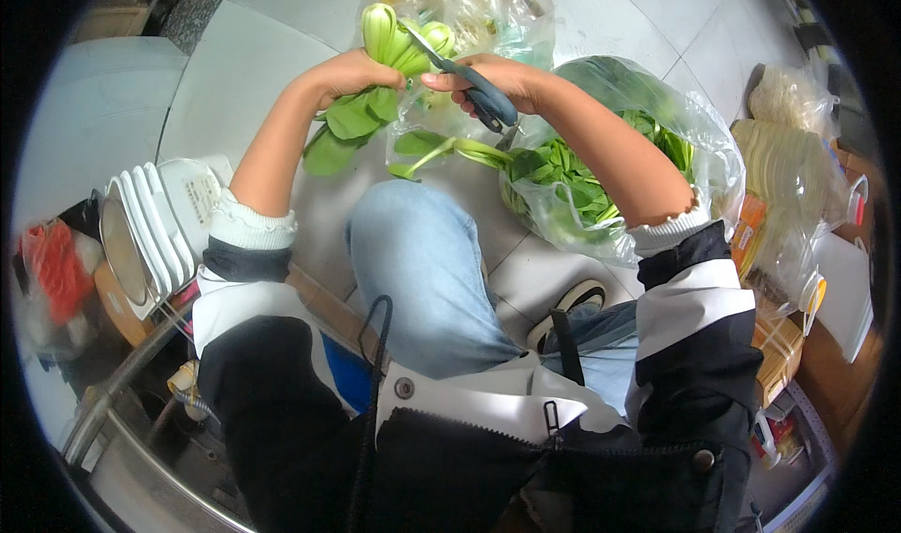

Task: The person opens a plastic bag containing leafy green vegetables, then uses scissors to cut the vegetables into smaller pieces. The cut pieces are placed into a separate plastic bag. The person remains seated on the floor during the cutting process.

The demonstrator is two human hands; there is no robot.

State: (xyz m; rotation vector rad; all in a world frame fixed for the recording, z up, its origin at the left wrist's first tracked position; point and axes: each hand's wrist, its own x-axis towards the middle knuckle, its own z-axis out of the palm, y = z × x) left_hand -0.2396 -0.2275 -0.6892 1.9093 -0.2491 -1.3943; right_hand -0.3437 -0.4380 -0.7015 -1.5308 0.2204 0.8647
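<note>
My left hand (352, 75) grips a bunch of bok choy (355, 111), its pale green stem ends up and its leaves hanging below the fist. Against those stem ends lies the blade of a pair of scissors (486, 97) with dark grey handles, held in my right hand (493, 79). Below the scissors, loose bok choy stalks (471, 151) stick out over the rim of a clear plastic bag (704, 128) full of leafy greens (577, 181), partly hidden by my right forearm. Behind both hands lies another clear plastic bag (486, 12) with mixed contents.
Pale tiles (626, 12) cover the floor. To the left, white plastic trays (158, 230) stand beside a metal rail (127, 371). Large clear plastic bottles (781, 174) and a cardboard box (778, 350) are at the right. My bent knee (415, 251) is below the hands.
</note>
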